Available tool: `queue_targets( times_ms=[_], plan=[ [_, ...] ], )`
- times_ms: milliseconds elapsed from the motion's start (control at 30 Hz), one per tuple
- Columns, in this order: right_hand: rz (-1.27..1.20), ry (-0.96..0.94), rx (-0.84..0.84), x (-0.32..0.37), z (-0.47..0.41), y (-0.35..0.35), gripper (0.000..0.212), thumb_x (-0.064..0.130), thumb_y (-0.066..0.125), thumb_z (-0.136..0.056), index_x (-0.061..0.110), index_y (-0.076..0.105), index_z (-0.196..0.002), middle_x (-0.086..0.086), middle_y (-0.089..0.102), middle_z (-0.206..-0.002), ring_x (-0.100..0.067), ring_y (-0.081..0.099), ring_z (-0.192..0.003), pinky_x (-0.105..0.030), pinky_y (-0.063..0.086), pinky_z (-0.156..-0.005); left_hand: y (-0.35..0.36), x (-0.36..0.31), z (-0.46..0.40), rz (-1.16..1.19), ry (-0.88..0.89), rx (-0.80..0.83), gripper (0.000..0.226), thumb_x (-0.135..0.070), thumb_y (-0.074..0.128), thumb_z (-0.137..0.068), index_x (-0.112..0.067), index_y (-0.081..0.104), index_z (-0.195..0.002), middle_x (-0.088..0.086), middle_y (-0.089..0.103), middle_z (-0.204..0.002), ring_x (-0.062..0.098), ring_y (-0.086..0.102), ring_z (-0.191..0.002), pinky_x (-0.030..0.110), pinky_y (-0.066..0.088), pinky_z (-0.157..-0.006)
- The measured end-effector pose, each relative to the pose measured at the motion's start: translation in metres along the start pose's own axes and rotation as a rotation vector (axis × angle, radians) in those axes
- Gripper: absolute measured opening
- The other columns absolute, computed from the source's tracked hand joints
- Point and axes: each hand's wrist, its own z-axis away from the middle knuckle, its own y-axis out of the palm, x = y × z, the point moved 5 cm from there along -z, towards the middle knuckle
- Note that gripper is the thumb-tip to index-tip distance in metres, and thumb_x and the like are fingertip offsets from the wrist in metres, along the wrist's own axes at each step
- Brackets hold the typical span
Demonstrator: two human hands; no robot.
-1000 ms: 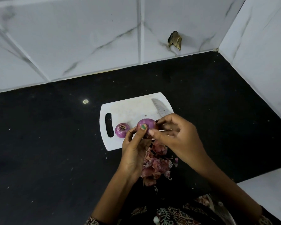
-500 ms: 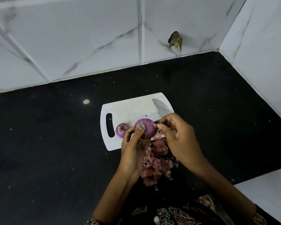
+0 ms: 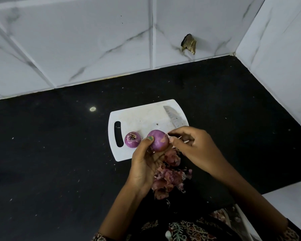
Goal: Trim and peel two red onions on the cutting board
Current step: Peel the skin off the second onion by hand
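My left hand (image 3: 144,165) grips a red onion (image 3: 159,140) just above the near edge of the white cutting board (image 3: 142,117), thumb pressed on its left side. The onion is mostly bare purple, with a small patch of dry skin on its right. My right hand (image 3: 195,146) pinches at the skin on the onion's right edge with thumb and fingertips. A second onion (image 3: 132,142), purple with its cut end up, sits on the board beside the handle slot. A knife blade (image 3: 175,117) lies on the board's right part; its handle is hidden behind my right hand.
A heap of pinkish onion skins (image 3: 169,178) lies on the black counter (image 3: 59,162) between my wrists. White marble-look tiled walls close the back and right. A brown scrap (image 3: 188,43) sticks to the back wall. The counter's near right edge ends at a white surface (image 3: 292,206).
My left hand has turned the onion slightly and lifted it a little. My right fingers shifted from the onion's near side to its right edge. The second onion and the knife stayed put.
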Motion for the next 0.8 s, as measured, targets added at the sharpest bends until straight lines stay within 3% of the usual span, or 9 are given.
queue_targets(
  times_ms=[100, 367, 500, 600, 700, 800],
  plan=[
    [0.014, -0.026, -0.029, 0.009, 0.006, 0.006, 0.02, 0.023, 0.077, -0.076, 0.021, 0.07, -0.095, 0.009, 0.07, -0.085, -0.001, 0.065, -0.078, -0.013, 0.052, -0.065, 0.0, -0.001, -0.001, -0.024, 0.058, -0.021, 0.021, -0.024, 0.058, -0.078, -0.006, 0.068, -0.085, 0.011, 0.071, -0.082, 0.015, 0.068, -0.067, 0.023, 0.056, -0.06],
    [0.025, -0.018, -0.082, 0.012, 0.007, 0.007, 0.014, 0.016, 0.077, -0.071, 0.017, 0.073, -0.085, 0.008, 0.071, -0.074, -0.006, 0.066, -0.067, -0.012, 0.052, -0.06, -0.005, -0.007, -0.004, -0.108, 0.118, -0.04, 0.048, -0.026, 0.062, -0.068, 0.003, 0.064, -0.107, 0.014, 0.069, -0.088, 0.013, 0.068, -0.07, 0.021, 0.056, -0.062],
    [0.028, -0.045, -0.146, 0.006, 0.004, 0.002, 0.013, 0.004, 0.071, -0.075, 0.015, 0.074, -0.079, 0.005, 0.072, -0.071, -0.005, 0.066, -0.063, -0.02, 0.056, -0.063, -0.006, -0.004, -0.006, -0.11, 0.096, -0.045, 0.038, -0.028, 0.062, -0.069, -0.007, 0.068, -0.1, 0.014, 0.071, -0.096, 0.015, 0.067, -0.076, 0.02, 0.055, -0.063],
    [-0.019, -0.063, -0.131, 0.004, 0.005, 0.004, 0.008, 0.013, 0.073, -0.078, 0.017, 0.074, -0.084, 0.005, 0.072, -0.075, -0.003, 0.067, -0.068, -0.018, 0.055, -0.065, -0.008, -0.003, -0.006, -0.051, 0.075, -0.053, 0.03, -0.026, 0.062, -0.068, -0.009, 0.067, -0.093, 0.01, 0.072, -0.088, 0.014, 0.067, -0.072, 0.021, 0.056, -0.064],
    [-0.059, -0.067, -0.118, 0.007, 0.01, 0.009, 0.024, 0.029, 0.079, -0.073, 0.017, 0.072, -0.093, 0.007, 0.072, -0.08, -0.002, 0.067, -0.074, -0.015, 0.054, -0.066, -0.009, -0.003, -0.007, -0.055, 0.085, -0.065, 0.035, -0.027, 0.064, -0.068, -0.007, 0.066, -0.096, 0.01, 0.07, -0.09, 0.016, 0.066, -0.079, 0.023, 0.057, -0.071],
    [-0.05, -0.098, -0.165, 0.007, 0.013, 0.012, 0.02, 0.024, 0.078, -0.075, 0.016, 0.071, -0.092, 0.009, 0.071, -0.082, 0.0, 0.067, -0.075, -0.016, 0.054, -0.067, -0.009, -0.004, -0.006, -0.055, 0.089, -0.076, 0.036, -0.028, 0.064, -0.068, -0.007, 0.066, -0.097, 0.01, 0.07, -0.091, 0.016, 0.066, -0.08, 0.023, 0.057, -0.071]
  ],
)
